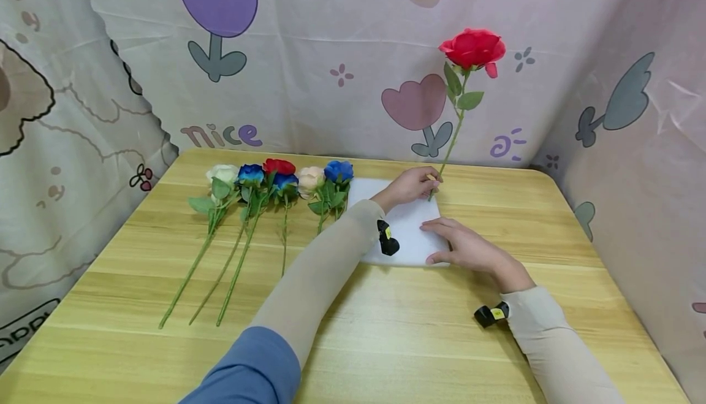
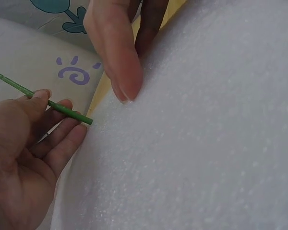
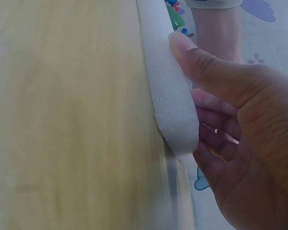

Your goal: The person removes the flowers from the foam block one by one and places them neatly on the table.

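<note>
A red artificial rose (image 1: pixel 472 48) stands nearly upright, tilted slightly right, in my left hand (image 1: pixel 410 186). That hand pinches the lower part of its green stem (image 2: pixel 62 109) between thumb and fingers. The stem's cut end points down toward the far right corner of a white foam board (image 1: pixel 405 232); whether it touches the foam I cannot tell. My right hand (image 1: pixel 469 246) rests at the board's right edge, fingers extended and thumb near the front corner. In the right wrist view, its thumb lies by the foam's side face (image 3: pixel 170 81), with the other fingers beside the end.
Left of the board lie several artificial roses: a white one (image 1: pixel 223 174), blue ones (image 1: pixel 250 174), a red one (image 1: pixel 279 166) and a pale pink one (image 1: pixel 311 180). Their stems point toward the front. A printed cloth (image 1: pixel 314 18) hangs behind the wooden table (image 1: pixel 430 343).
</note>
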Demonstrator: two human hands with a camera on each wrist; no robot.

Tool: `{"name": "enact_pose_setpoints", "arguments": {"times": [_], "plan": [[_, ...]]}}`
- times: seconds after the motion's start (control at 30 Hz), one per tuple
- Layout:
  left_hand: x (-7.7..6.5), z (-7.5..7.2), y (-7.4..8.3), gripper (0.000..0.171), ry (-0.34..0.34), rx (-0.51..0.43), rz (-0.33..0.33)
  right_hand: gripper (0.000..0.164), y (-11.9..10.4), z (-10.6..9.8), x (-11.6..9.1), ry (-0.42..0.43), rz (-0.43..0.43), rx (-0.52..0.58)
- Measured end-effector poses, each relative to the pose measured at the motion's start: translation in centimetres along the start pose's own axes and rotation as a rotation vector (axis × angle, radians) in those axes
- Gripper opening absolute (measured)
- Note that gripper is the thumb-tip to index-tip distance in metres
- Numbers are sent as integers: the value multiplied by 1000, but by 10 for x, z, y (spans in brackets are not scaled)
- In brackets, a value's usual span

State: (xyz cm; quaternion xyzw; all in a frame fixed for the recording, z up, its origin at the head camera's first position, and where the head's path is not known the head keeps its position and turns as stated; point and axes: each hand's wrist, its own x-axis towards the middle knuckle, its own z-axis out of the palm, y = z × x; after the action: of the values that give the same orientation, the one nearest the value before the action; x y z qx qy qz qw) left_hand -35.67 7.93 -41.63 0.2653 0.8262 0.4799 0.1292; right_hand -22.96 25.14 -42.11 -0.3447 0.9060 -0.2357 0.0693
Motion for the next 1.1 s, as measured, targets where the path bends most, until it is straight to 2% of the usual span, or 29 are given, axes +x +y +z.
{"name": "enact_pose_setpoints", "arguments": {"times": [0.4,0.7,1.1], "plan": [[3,3,-4,28,11,25,6,71,0,0,1,2,3,2],[5,5,-3,23,23,3,-4,71,0,0,1,3,1,1],[5,5,-4,23,31,18,39,71,0,0,0,30,-27,-13]]}}
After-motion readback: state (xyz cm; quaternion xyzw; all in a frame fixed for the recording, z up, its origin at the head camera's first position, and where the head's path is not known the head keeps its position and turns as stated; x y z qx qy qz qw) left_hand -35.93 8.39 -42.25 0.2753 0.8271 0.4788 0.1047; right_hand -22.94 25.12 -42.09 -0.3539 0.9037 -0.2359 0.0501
